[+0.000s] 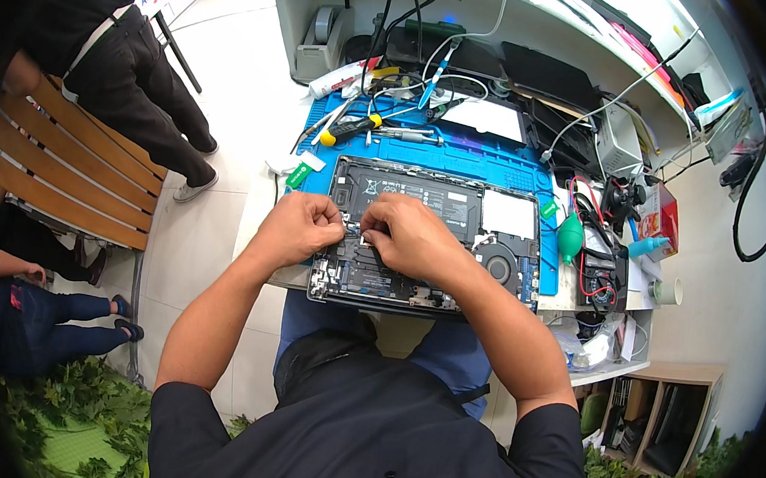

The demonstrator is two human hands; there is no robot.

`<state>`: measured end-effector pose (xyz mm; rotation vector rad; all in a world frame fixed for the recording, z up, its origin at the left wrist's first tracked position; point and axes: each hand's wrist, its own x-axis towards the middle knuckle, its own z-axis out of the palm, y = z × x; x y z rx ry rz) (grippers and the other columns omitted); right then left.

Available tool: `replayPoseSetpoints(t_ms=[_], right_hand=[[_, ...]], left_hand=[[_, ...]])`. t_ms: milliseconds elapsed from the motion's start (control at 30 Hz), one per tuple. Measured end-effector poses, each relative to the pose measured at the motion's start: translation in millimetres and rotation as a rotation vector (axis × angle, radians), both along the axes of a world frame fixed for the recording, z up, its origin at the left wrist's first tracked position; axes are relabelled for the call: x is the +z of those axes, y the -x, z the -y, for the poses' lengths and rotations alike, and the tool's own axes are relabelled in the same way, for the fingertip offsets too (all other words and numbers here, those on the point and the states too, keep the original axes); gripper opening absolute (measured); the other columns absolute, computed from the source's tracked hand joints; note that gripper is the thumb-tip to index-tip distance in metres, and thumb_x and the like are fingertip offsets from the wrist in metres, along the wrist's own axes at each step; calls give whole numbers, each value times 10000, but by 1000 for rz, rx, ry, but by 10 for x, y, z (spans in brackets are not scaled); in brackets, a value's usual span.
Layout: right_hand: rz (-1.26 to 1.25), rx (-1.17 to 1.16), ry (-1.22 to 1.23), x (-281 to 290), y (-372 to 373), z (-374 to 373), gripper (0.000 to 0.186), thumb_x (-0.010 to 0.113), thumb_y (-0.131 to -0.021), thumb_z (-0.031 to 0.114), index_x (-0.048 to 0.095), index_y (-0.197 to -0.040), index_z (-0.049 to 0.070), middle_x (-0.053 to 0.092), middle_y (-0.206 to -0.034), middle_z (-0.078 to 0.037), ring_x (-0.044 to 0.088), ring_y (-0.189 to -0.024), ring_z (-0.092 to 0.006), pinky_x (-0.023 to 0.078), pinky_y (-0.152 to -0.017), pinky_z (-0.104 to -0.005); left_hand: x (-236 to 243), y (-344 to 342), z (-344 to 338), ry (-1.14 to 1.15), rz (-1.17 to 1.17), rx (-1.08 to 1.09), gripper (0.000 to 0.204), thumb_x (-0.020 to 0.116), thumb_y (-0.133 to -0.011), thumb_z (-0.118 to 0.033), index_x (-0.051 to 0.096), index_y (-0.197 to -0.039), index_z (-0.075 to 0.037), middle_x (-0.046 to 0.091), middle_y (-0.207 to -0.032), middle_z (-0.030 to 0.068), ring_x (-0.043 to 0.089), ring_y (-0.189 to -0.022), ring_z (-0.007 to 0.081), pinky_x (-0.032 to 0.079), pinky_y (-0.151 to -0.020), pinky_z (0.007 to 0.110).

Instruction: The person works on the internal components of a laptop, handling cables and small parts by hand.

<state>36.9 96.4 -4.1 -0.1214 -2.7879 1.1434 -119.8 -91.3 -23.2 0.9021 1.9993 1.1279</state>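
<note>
An opened laptop (371,283) lies on a blue work mat (486,164) in front of me, its inner parts bare. A black battery (439,198) spans its far side, and a round fan (498,267) sits at its right. My left hand (299,231) is pinched over the laptop's left edge. Just to the right, my right hand (411,239) bends its fingers down at the parts below the battery, thumb close to the index finger. Whatever is between the fingertips of either hand is too small or hidden to name.
A yellow-and-black screwdriver (351,131) and several tools lie beyond the laptop. At the right are a green air blower (570,239), a black device with red leads (602,277) and a red box (660,218). Cables hang from the shelf. Other people are at the left, near a wooden bench (68,164).
</note>
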Motion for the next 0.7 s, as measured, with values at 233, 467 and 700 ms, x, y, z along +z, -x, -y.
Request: replayPoseSetpoints(t_ms=[233,467,700], right_hand=[[-209,74,-96,-126,-87,-12,131,801,-919,54,842,-1035,11,740,-982,-148,723,-1027,-361,595,-892,-482],[-222,112,-148,-90,-151,-12,161,798,-911,93,863,-1034,12,724,-986,-143,709,-1039,-356,604,-924,-478],[-223,73,-129,-153,-97,-20,141,818,-913,97,850,-1020,10,751,-983,-148,730,-1004,-358,603,-900,-471]], left_hand=[[14,11,-8,8,1,-3,162,802,-857,-151,776,-849,9,684,-687,-17,572,-631,43,444,-577,253],[43,28,-30,49,-67,-17,199,815,-833,-184,789,-847,13,702,-692,1,598,-629,69,481,-597,264],[-20,54,-27,15,-14,-13,196,810,-844,-177,789,-860,17,699,-695,1,597,-632,64,474,-592,265]])
